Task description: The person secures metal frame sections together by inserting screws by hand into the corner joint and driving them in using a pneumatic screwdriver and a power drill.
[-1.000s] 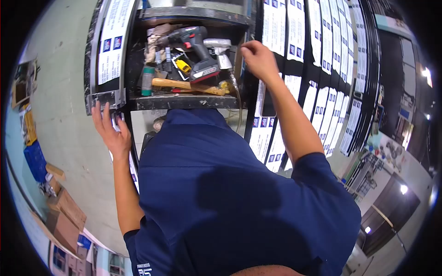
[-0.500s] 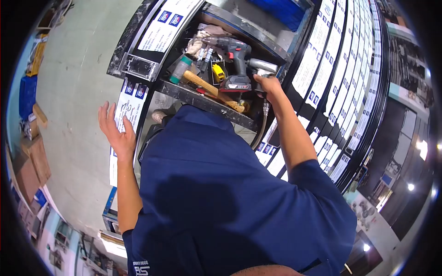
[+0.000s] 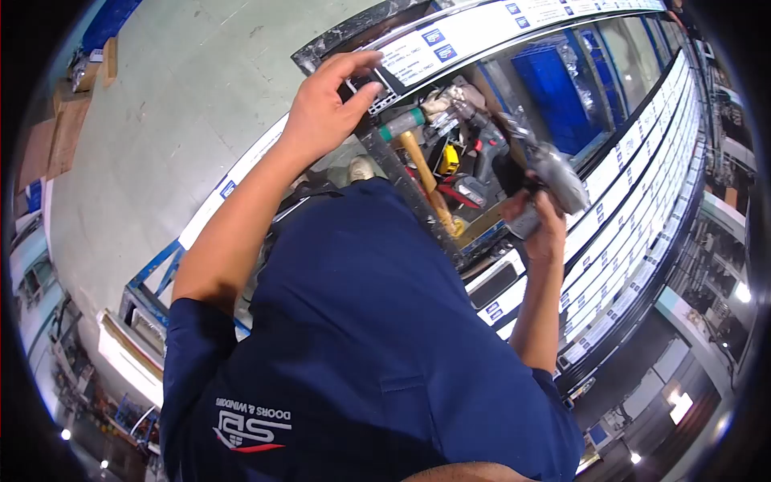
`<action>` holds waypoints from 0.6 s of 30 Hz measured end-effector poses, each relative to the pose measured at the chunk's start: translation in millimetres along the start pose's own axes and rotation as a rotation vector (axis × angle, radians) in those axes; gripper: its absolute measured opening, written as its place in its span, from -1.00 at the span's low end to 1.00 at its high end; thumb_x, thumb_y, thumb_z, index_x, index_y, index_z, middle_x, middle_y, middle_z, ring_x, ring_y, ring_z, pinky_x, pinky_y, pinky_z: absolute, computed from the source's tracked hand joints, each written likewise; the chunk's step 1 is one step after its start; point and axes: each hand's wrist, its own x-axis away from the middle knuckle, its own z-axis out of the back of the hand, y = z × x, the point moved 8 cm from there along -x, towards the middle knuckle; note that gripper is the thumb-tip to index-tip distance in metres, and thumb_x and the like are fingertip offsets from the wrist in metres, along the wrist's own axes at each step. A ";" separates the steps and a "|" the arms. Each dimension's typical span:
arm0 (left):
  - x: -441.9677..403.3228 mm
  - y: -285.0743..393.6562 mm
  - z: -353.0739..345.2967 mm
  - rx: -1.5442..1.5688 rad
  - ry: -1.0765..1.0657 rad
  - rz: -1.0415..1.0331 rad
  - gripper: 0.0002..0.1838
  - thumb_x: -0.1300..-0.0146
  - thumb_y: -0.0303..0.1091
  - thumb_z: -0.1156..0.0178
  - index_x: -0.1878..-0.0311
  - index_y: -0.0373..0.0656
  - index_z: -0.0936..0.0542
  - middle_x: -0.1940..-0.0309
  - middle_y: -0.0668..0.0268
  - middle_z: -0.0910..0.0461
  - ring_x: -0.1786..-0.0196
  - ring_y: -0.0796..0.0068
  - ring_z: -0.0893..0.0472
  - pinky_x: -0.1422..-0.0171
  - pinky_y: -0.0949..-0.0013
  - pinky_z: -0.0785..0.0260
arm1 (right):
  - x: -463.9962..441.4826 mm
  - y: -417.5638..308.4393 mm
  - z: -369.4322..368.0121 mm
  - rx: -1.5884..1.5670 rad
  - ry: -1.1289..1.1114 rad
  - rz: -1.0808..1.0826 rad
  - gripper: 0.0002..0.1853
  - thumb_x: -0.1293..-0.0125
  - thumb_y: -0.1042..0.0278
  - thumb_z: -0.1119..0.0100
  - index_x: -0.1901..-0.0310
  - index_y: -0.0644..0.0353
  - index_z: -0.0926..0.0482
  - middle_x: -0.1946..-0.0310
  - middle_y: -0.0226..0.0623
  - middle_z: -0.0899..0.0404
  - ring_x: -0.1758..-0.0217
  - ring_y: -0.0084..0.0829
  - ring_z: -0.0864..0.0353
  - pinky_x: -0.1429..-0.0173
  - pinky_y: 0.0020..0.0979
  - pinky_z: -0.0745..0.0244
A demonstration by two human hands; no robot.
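Observation:
My left hand (image 3: 329,104) is at the end of a profile covered in white film (image 3: 474,32), its thumb and fingers around a small clear and black end piece (image 3: 371,87). In my right hand (image 3: 542,221) is a grey air tool (image 3: 560,178), raised over the right side of the tool tray and blurred by motion. The tray holds a cordless drill (image 3: 487,149), a wooden-handled hammer (image 3: 426,177) with a green head, a yellow tape measure (image 3: 449,160) and a pale cloth (image 3: 454,98).
Long film-covered profiles (image 3: 634,217) lie in rows at the right. A blue bin (image 3: 554,96) stands beyond the tray. A phone (image 3: 494,279) lies by the tray's near right corner. A blue metal stand (image 3: 152,281) is at the lower left.
My right hand has lifted the air tool out of the tray. My left hand has moved up to the profile's end and closed around the end piece. The view has turned.

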 end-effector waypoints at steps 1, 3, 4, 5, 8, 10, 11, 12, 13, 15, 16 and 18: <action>-4.2 0.3 -8.4 0.144 -0.048 0.067 -0.60 -0.44 -0.40 -0.31 -0.31 -0.18 -0.62 -0.13 0.27 -0.69 -0.19 0.43 -0.65 -0.34 0.34 -0.46 | -10.7 -1.0 -18.1 0.053 -0.044 -0.030 -0.42 -0.33 0.09 -0.41 -0.25 0.29 -0.53 0.40 -0.17 -0.62 0.33 -0.21 -0.69 0.13 -0.11 -0.62; -7.5 6.9 -21.0 0.292 -0.160 0.169 -0.63 -0.49 -0.36 -0.29 -0.30 -0.19 -0.62 -0.08 0.31 -0.72 -0.13 0.53 -0.65 -0.29 0.40 -0.48 | -22.1 -3.9 -57.0 0.127 -0.053 -0.052 -0.40 -0.27 0.05 -0.48 -0.20 0.28 -0.55 0.46 -0.18 -0.63 0.42 -0.24 -0.67 0.22 -0.19 -0.62; -7.4 12.3 -21.7 0.289 -0.218 0.203 -0.64 -0.50 -0.34 -0.28 -0.29 -0.19 -0.63 -0.06 0.33 -0.72 -0.12 0.56 -0.65 -0.27 0.42 -0.49 | -28.5 -3.6 -73.1 0.146 -0.111 -0.047 -0.40 -0.26 0.05 -0.49 -0.19 0.28 -0.55 0.46 -0.19 -0.64 0.42 -0.25 -0.68 0.21 -0.21 -0.62; -5.1 14.7 -22.7 0.283 -0.276 0.240 -0.65 -0.52 -0.33 -0.28 -0.29 -0.20 -0.63 -0.05 0.35 -0.73 -0.11 0.59 -0.65 -0.25 0.43 -0.50 | -33.8 -2.9 -87.0 0.162 -0.172 -0.045 -0.39 -0.26 0.04 -0.50 -0.18 0.28 -0.55 0.46 -0.21 -0.64 0.41 -0.27 -0.68 0.21 -0.24 -0.62; -5.9 24.4 -10.2 0.093 -0.262 0.083 -0.72 -0.46 -0.31 -0.32 -0.15 -0.18 -0.72 0.10 0.29 -0.75 0.01 0.45 -0.69 -0.14 0.38 -0.51 | -42.0 -0.4 -112.8 0.215 -0.253 -0.061 -0.44 -0.31 0.11 -0.47 -0.20 0.30 -0.55 0.45 -0.23 -0.65 0.39 -0.32 -0.69 0.21 -0.30 -0.63; -11.2 21.3 -10.6 -0.043 -0.298 -0.059 -0.77 -0.42 -0.29 -0.32 -0.01 -0.19 -0.76 0.15 0.19 -0.73 0.05 0.27 -0.70 -0.10 0.28 -0.51 | -48.2 -0.5 -116.1 0.318 -0.264 -0.080 -0.49 -0.35 0.19 -0.43 -0.21 0.31 -0.55 0.44 -0.23 -0.66 0.38 -0.35 -0.70 0.21 -0.32 -0.62; -17.0 16.5 -13.7 -0.076 -0.331 -0.082 -0.78 -0.42 -0.30 -0.31 0.01 -0.20 -0.75 0.14 0.18 -0.73 0.04 0.25 -0.70 -0.11 0.26 -0.51 | -51.7 -1.6 -117.6 0.373 -0.268 -0.089 -0.51 -0.37 0.23 -0.41 -0.22 0.32 -0.54 0.43 -0.23 -0.67 0.38 -0.36 -0.70 0.22 -0.32 -0.62; -24.6 15.1 -15.7 -0.110 -0.364 -0.107 -0.79 -0.42 -0.30 -0.30 0.03 -0.22 -0.75 0.13 0.18 -0.74 0.04 0.23 -0.70 -0.12 0.23 -0.52 | -54.0 -11.3 -127.3 0.424 -0.279 -0.059 -0.56 -0.41 0.38 -0.35 -0.25 0.32 -0.54 0.41 -0.23 -0.68 0.37 -0.37 -0.70 0.21 -0.31 -0.62; -30.5 14.4 -18.7 -0.144 -0.398 -0.132 -0.79 -0.43 -0.30 -0.29 0.05 -0.23 -0.74 0.12 0.17 -0.74 0.03 0.20 -0.70 -0.12 0.21 -0.52 | -55.7 -20.4 -136.6 0.484 -0.282 -0.028 -0.57 -0.41 0.40 -0.33 -0.25 0.32 -0.54 0.41 -0.24 -0.68 0.37 -0.38 -0.69 0.21 -0.32 -0.61; -41.6 5.1 -20.8 -0.190 -0.395 -0.073 -0.80 -0.43 -0.32 -0.24 0.01 -0.19 -0.72 0.13 0.15 -0.74 0.01 0.12 -0.70 -0.16 0.17 -0.51 | -60.9 -39.5 -156.7 0.600 -0.285 0.045 -0.59 -0.41 0.46 -0.30 -0.25 0.31 -0.55 0.41 -0.25 -0.67 0.37 -0.40 -0.68 0.21 -0.34 -0.59; -45.3 1.7 -21.1 -0.202 -0.378 -0.052 -0.79 -0.43 -0.33 -0.24 -0.02 -0.18 -0.71 0.14 0.15 -0.74 0.01 0.11 -0.70 -0.16 0.17 -0.51 | -63.5 -47.4 -164.5 0.675 -0.282 0.057 -0.65 -0.41 0.51 -0.26 -0.21 0.30 -0.58 0.41 -0.28 -0.67 0.41 -0.44 -0.65 0.21 -0.38 -0.56; -49.8 -9.6 -25.4 -0.227 -0.408 -0.007 -0.73 -0.38 -0.47 -0.17 -0.09 -0.12 -0.70 0.07 0.14 -0.70 -0.03 0.07 -0.68 -0.21 0.13 -0.50 | -72.8 -54.1 -165.9 0.689 -0.260 0.018 -0.70 -0.37 0.48 -0.36 -0.09 0.34 -0.63 0.38 -0.32 -0.68 0.43 -0.51 -0.63 0.30 -0.43 -0.51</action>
